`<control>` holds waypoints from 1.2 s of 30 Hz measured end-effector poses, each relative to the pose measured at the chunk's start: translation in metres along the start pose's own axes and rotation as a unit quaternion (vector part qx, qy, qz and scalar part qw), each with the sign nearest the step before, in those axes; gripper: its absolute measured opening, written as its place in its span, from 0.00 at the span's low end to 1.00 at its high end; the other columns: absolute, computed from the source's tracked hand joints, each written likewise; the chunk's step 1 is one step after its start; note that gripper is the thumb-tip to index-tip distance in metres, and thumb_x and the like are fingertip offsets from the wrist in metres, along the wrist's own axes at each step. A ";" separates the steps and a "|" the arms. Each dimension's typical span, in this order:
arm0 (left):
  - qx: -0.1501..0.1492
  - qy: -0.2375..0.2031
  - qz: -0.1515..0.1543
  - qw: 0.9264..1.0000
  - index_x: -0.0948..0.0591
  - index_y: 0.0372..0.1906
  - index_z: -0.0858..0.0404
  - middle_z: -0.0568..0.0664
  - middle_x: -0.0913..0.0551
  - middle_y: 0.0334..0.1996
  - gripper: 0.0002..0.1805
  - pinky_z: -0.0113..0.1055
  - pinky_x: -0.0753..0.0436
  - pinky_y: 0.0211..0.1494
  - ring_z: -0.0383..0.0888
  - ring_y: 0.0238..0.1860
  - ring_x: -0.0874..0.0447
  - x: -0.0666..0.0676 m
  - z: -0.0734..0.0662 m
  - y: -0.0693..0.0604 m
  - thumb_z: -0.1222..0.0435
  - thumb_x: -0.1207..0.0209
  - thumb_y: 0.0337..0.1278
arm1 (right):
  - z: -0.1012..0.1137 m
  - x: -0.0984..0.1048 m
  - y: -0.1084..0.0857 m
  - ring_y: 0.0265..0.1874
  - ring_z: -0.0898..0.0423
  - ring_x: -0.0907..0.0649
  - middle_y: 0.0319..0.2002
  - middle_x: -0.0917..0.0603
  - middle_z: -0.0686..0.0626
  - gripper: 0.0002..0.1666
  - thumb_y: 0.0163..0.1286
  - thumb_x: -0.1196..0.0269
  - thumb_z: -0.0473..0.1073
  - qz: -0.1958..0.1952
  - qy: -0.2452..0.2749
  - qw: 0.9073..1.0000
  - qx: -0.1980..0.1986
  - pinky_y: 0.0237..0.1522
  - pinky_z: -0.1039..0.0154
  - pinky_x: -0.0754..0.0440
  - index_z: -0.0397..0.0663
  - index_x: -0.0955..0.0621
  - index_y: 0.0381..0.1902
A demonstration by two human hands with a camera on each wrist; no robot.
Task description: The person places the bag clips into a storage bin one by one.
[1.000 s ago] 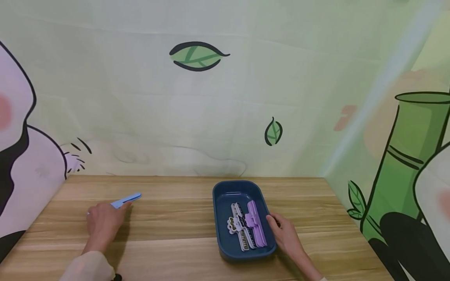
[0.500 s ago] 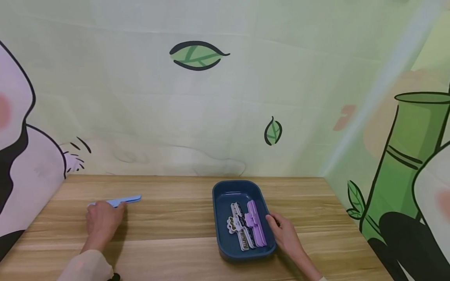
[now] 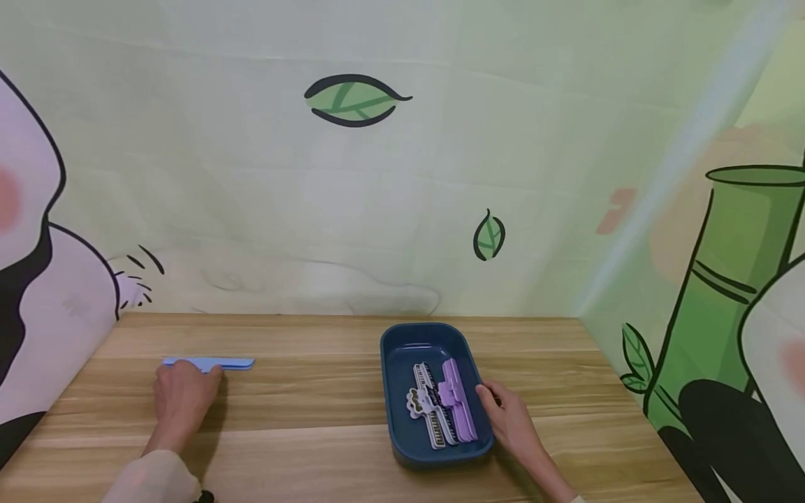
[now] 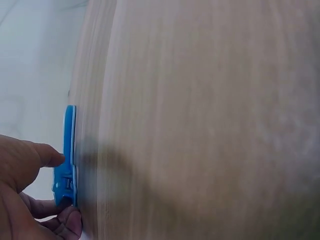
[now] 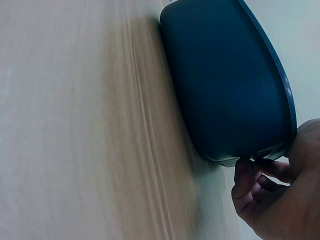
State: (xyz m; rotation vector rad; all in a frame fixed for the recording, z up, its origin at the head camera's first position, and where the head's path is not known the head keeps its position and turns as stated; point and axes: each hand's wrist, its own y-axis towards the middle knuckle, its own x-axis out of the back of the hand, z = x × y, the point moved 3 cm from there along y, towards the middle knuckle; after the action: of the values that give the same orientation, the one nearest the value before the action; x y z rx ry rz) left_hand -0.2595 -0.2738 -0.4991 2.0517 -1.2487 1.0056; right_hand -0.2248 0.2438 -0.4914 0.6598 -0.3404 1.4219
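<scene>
At the left of the table, my left hand (image 3: 187, 395) grips a blue bag clip (image 3: 235, 363), which lies roughly level along the table. In the left wrist view the thumb is on one side of the blue clip (image 4: 68, 132) and curled fingers are at its lower end, where a small spring shows. My right hand (image 3: 512, 419) holds the right side of a dark blue rectangular tub (image 3: 402, 457). The right wrist view has the fingers bent at the edge of the tub (image 5: 225, 80). Inside it lie a purple bag clip (image 3: 459, 402) and patterned white-and-black clips (image 3: 430, 409).
A wood-grain table (image 3: 314, 405) spans the space between the hands. Behind it hangs a pale green backdrop (image 3: 251, 175) printed with leaves, bamboo and animal shapes, meeting the table's far edge.
The blue bag clip has turned in my left hand from a slant to nearly level, its right end coming down. My right hand and the tub stay put.
</scene>
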 end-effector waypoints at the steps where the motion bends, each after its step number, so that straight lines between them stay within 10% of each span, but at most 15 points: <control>1: 0.000 -0.001 0.000 1.000 0.25 0.35 0.90 0.85 0.31 0.42 0.29 0.64 0.27 0.48 0.78 0.47 0.28 0.000 0.001 0.000 0.59 0.41 0.64 | 0.000 0.000 0.000 0.35 0.55 0.19 0.39 0.13 0.42 0.13 0.78 0.40 0.39 0.000 0.000 1.000 0.000 0.40 0.62 0.20 0.34 0.15 0.49; 16: -0.049 -0.070 0.014 0.996 0.18 0.48 0.82 0.74 0.17 0.38 0.25 0.51 0.23 0.40 0.66 0.41 0.21 0.011 0.009 0.000 0.58 0.36 0.64 | -0.001 0.000 0.000 0.35 0.55 0.18 0.39 0.12 0.41 0.13 0.78 0.40 0.39 -0.003 -0.002 1.000 0.006 0.40 0.62 0.19 0.34 0.14 0.49; 24: -0.078 -0.078 0.044 0.993 0.24 0.62 0.80 0.79 0.22 0.56 0.32 0.59 0.23 0.55 0.70 0.53 0.22 0.010 0.016 0.000 0.57 0.37 0.67 | 0.001 0.001 -0.001 0.36 0.55 0.18 0.39 0.12 0.41 0.14 0.78 0.41 0.39 -0.003 -0.005 1.000 0.014 0.40 0.61 0.19 0.33 0.15 0.49; 36: -0.111 -0.094 0.073 0.987 0.26 0.65 0.79 0.73 0.18 0.54 0.35 0.52 0.22 0.53 0.65 0.53 0.18 0.017 0.008 -0.007 0.54 0.36 0.69 | 0.001 0.001 0.000 0.32 0.58 0.20 0.36 0.13 0.42 0.12 0.78 0.41 0.38 -0.004 -0.002 1.000 0.015 0.37 0.63 0.20 0.34 0.15 0.47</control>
State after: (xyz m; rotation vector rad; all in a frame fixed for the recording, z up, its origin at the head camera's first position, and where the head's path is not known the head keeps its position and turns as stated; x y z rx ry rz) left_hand -0.2455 -0.2848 -0.4907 1.9387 -1.5536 0.7092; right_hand -0.2243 0.2435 -0.4903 0.6893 -0.3195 1.4196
